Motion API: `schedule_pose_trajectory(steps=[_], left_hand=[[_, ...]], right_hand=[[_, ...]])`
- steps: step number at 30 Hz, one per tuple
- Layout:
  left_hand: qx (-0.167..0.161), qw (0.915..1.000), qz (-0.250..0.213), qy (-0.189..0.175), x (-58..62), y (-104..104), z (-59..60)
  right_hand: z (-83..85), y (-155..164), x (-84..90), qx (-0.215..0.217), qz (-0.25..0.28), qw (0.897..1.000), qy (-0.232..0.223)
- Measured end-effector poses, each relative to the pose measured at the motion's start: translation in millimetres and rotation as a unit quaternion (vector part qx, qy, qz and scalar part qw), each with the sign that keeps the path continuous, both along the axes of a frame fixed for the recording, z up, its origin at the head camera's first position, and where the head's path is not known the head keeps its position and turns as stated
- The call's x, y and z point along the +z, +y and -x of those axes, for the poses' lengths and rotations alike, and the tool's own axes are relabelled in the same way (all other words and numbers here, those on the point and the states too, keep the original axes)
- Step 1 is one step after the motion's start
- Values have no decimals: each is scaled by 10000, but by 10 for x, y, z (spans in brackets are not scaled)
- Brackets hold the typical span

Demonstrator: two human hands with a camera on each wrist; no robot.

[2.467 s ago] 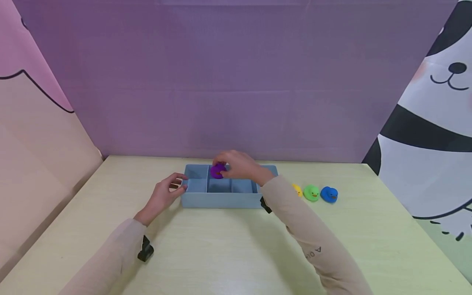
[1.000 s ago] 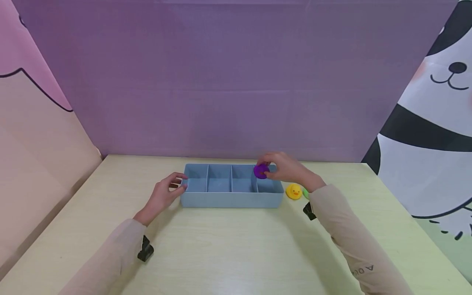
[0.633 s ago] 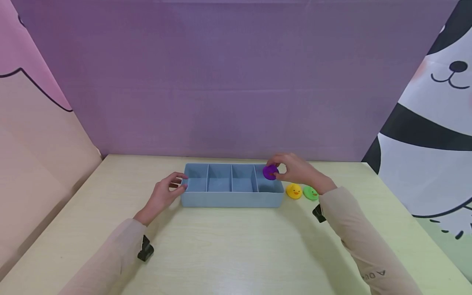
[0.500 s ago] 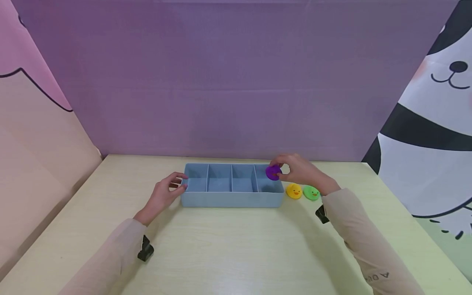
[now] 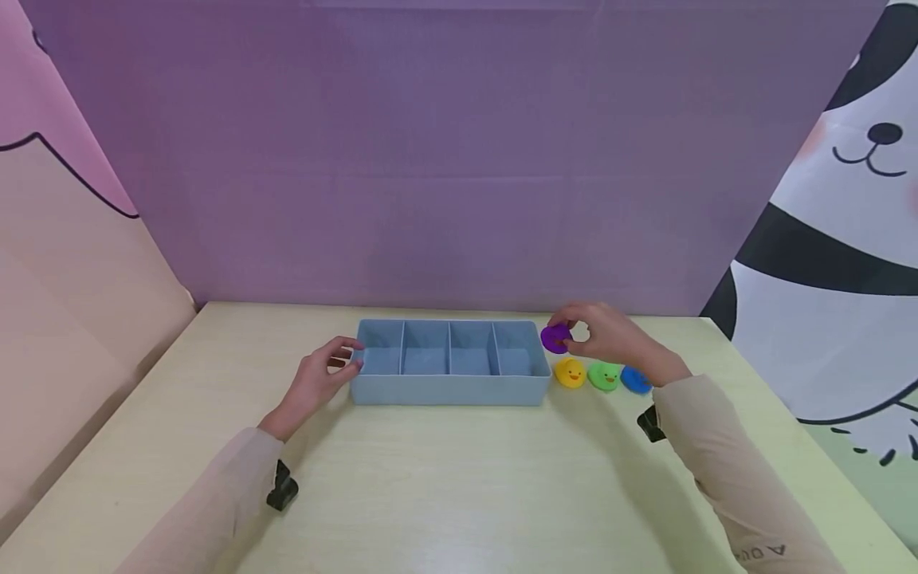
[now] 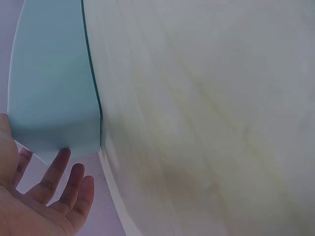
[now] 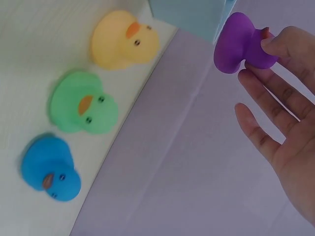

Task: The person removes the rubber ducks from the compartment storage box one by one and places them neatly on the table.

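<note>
My right hand pinches a purple rubber duck between thumb and fingers, just beyond the right end of a light blue box with several compartments. In the right wrist view the thumb presses the head of the purple duck, while the other fingers spread loosely. At the box's left end is my left hand. Seen from the left wrist, its fingers are extended and loosely bent, one tip touching the box's end wall. No duck shows in the compartments.
Right of the box, a yellow duck, a green duck and a blue duck stand in a row on the pale table. The right forearm partly covers the blue one. A purple backdrop rises behind.
My right hand has carried the purple duck rightward, from over the second compartment from the left to past the box's right end. My left hand has stayed at the box.
</note>
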State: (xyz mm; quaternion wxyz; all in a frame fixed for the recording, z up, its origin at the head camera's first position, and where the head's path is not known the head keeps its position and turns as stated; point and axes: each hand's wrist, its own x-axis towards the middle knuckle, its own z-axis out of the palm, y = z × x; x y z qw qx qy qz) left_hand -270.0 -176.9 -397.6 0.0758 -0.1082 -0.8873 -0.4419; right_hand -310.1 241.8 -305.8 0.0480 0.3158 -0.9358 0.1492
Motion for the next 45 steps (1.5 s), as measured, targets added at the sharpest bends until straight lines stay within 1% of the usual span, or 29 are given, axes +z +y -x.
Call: schedule_pose_trajectory(steps=[10,18,24,29,36,39,45], left_hand=[[36,10000,-24,-48,24,-12,-3],[71,10000,12,-22,7,-16,-1],[38,10000,-5,3,0,-6,-2],[14,10000,-14,-20,6,3,0],[-2,10000,-26,-25,12,9,6],[31,10000,-15,-41,16,11,4],[59,10000,24,-56,11,6,-1]], right_hand=[[-39,274,-22,-322,-31,9994,-83],[-72,474,-58,-618,-58,9977,-255],[-92,631,-96,-663,-98,9976,-189],[-104,782,-127,-697,-30,9975,-128],[-117,949,-134,-840,66,9961,-258],[-132,1013,-133,-853,108,9961,-206],[-139,1152,-153,-855,70,9963,81]])
